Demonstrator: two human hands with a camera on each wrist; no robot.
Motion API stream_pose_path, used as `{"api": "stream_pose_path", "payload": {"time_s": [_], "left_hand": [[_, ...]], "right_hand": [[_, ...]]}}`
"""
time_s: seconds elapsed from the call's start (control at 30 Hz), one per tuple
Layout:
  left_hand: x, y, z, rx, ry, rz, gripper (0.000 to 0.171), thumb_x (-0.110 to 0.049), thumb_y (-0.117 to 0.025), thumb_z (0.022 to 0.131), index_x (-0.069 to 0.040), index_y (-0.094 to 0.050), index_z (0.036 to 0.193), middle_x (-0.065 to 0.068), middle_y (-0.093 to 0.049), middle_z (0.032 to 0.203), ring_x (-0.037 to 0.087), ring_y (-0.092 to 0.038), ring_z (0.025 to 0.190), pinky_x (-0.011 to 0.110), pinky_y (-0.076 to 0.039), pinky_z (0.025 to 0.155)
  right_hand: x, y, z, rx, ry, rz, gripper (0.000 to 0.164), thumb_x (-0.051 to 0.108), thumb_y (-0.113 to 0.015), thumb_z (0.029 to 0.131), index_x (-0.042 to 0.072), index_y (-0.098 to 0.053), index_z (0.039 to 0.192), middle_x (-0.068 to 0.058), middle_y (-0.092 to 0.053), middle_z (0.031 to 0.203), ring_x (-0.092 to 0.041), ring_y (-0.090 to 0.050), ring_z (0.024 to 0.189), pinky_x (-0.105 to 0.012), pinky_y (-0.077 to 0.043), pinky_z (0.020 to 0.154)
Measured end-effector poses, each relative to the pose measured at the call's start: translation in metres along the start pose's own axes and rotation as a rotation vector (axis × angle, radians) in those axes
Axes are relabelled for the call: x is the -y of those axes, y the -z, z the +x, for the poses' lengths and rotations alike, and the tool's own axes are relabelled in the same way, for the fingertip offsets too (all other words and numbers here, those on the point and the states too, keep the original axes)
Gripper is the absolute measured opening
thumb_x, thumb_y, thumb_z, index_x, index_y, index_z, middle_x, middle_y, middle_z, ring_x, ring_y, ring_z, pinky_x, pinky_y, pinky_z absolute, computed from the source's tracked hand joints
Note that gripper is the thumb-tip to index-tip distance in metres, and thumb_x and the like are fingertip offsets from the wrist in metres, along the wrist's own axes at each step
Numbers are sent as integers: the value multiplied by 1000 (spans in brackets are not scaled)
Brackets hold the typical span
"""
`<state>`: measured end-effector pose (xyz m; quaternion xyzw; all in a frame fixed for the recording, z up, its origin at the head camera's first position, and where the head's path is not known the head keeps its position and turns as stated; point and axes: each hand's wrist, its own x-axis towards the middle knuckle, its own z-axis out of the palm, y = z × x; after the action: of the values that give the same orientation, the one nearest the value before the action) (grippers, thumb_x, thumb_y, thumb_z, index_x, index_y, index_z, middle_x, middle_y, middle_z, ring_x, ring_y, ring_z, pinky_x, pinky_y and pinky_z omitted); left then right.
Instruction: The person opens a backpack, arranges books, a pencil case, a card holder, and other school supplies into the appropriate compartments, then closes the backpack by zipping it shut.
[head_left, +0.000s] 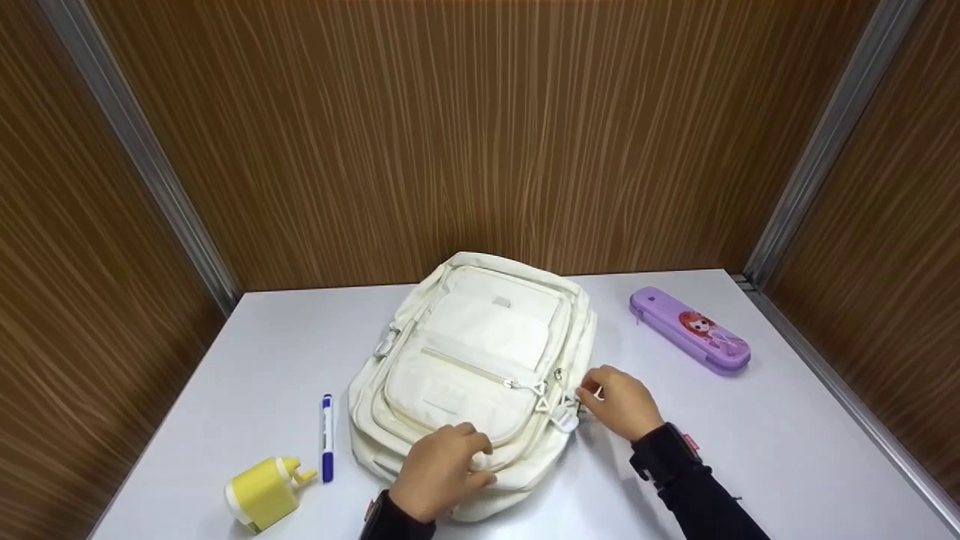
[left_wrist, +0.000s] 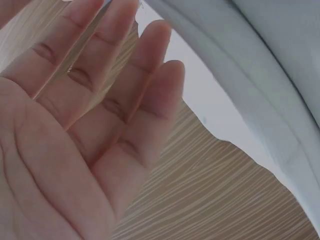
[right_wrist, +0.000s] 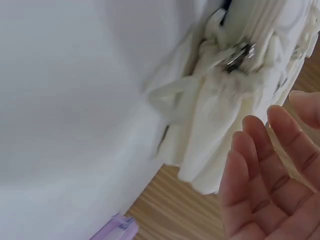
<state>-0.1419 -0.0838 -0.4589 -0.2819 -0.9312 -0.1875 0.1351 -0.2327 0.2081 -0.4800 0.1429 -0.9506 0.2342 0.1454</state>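
On the white table (head_left: 810, 450), a cream backpack (head_left: 487, 330) lies front-up, apparently keeping its front zipper (head_left: 466, 367) accessible, left hand (head_left: 439, 469) and right hand (head_left: 621, 401) relaxed, gripping nothing.

1. The backpack (head_left: 480, 322) blocks the middle of the table (head_left: 292, 337).
2. Between backpack and purple case (head_left: 679, 334) runs a lane; the right hand (head_left: 619, 405) fills its near end.
3. Leftward, the marker (head_left: 328, 439) and yellow item (head_left: 266, 493) obstruct the near side; beyond them, a hand could pass.
4. The back wall (head_left: 487, 135) bars the far side.
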Motion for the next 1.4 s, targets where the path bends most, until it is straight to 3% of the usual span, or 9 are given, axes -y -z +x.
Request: {"api": "stream_pose_path", "payload": {"time_s": [0.33,0.6,0.77,0.9,1.07,1.4], "left_hand": [[11,-5,-12,-27,-30,-3,29,-27,-86,68,-17,-72,92,-6,-66,88,12,-60,75,24,-48,64],[23,-9,-20,-71,-23,41,23,-19,-85,67,-17,-70,85,-7,-64,86,13,-59,76,27,-47,66],[24,-12,-21,-90,-30,82,17,-19,-83,69,-18,-72,82,-6,-68,86,15,-62,79,30,-49,70],[24,-16,-21,-102,-48,127,12,-21,-81,72,-19,-72,80,-7,-69,85,17,-62,80,31,-51,71],[24,-22,-17,-88,-60,216,9,-21,-80,73,-21,-72,78,-7,-66,82,15,-59,76,28,-48,66],[17,-28,-9,-121,0,307,12,-28,-82,67,-23,-74,74,-7,-63,73,13,-53,64,23,-38,53]], "right_hand": [[18,-17,9,-6,2,-72,17,17,-77,77,13,-61,72,1,-53,73,-13,-48,63,-31,-41,56],[19,-19,9,15,-3,-103,11,4,-66,71,10,-58,74,-1,-50,74,-18,-47,66,-33,-40,55],[18,-20,7,-44,32,-172,12,6,-66,70,11,-55,70,0,-48,70,-18,-47,61,-34,-40,52],[17,-19,6,-101,68,-211,22,11,-68,76,12,-50,63,0,-47,63,-21,-48,55,-37,-40,49],[17,-16,3,-88,109,-204,25,10,-66,84,11,-51,64,-3,-52,61,-24,-53,55,-40,-44,52],[27,-13,-11,-83,245,-179,27,4,-67,81,14,-48,64,5,-46,62,-14,-46,57,-31,-42,54]]}}
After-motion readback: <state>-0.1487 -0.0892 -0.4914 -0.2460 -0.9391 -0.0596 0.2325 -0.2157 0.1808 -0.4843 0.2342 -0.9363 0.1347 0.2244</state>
